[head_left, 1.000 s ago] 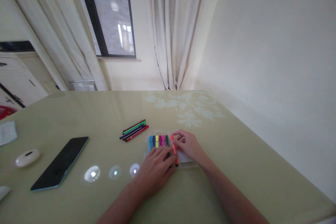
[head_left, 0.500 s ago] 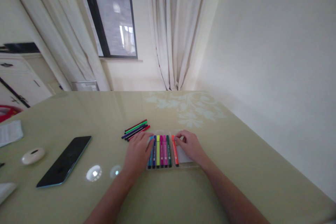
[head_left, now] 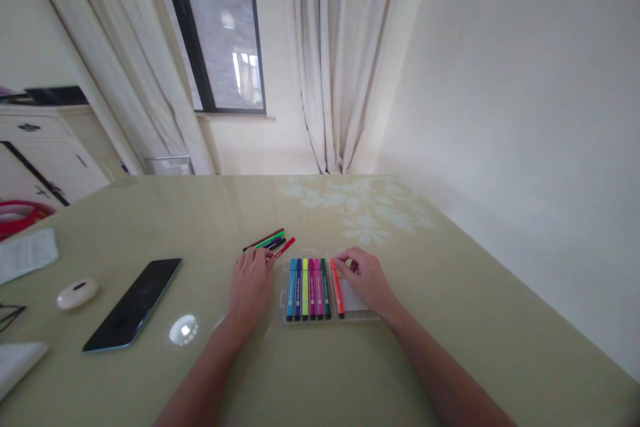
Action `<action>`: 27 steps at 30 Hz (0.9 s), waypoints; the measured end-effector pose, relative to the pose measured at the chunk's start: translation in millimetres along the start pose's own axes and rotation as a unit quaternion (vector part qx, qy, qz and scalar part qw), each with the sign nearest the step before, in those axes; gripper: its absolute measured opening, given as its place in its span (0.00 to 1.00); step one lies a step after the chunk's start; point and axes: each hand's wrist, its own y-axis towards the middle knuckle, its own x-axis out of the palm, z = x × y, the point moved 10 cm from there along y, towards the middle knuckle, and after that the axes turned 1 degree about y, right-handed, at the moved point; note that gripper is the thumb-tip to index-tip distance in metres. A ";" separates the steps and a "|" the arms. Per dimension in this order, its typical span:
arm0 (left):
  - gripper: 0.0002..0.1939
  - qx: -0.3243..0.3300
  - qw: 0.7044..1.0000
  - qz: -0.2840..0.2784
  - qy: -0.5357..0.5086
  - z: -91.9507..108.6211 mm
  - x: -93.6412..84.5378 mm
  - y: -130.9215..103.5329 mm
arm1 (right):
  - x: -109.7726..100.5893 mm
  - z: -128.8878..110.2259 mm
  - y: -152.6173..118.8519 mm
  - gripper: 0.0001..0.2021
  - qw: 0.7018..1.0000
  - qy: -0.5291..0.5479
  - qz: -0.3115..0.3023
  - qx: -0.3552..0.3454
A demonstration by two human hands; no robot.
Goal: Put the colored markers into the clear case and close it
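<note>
An open clear plastic marker case (head_left: 305, 323) lies on the table. Several markers fill its left half side by side, among them a light blue marker (head_left: 291, 290), a yellow marker (head_left: 305, 290) and a dark green marker (head_left: 325, 290). In the right half is an orange marker (head_left: 338, 290), its upper end pinched by my right hand (head_left: 365, 278). To the left of the case, my left hand (head_left: 251, 285) is closed on a red marker (head_left: 286, 248) at the near side of a small pile of loose markers (head_left: 265, 240). The left fingertips are partly hidden.
A black phone (head_left: 134, 305) and a white rounded case (head_left: 77, 293) lie to the left. Papers (head_left: 29, 255) and a white object (head_left: 20, 363) are at the left edge. The wall (head_left: 540, 147) runs along the table's right side.
My left hand has moved from the left end of the case to the loose markers, and the red one has turned away from the pile. My right hand stays at the orange marker.
</note>
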 end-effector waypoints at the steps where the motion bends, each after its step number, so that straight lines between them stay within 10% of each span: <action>1: 0.12 0.014 0.998 0.008 -0.061 10.3 -2.0 -2.0 | 2.2 -3.2 -1.4 0.11 1.000 0.016 -0.002 0.000; 7: 0.09 0.119 0.952 -0.077 -0.272 86.4 7.4 -32.9 | 16.1 -13.2 -5.4 0.20 0.970 0.235 -0.045 0.038; 11: 0.19 0.184 0.945 -0.122 -0.240 105.0 15.1 -52.7 | -15.5 3.5 2.6 0.22 0.952 0.296 0.030 0.074; 15: 0.31 0.295 0.935 -0.150 -0.130 118.1 29.9 -71.8 | -37.0 25.9 10.7 0.23 0.957 0.269 0.046 0.096; 27: 0.24 0.337 0.926 -0.166 -0.026 129.5 34.0 -76.6 | 5.4 30.2 -0.2 0.08 0.994 0.042 -0.036 0.089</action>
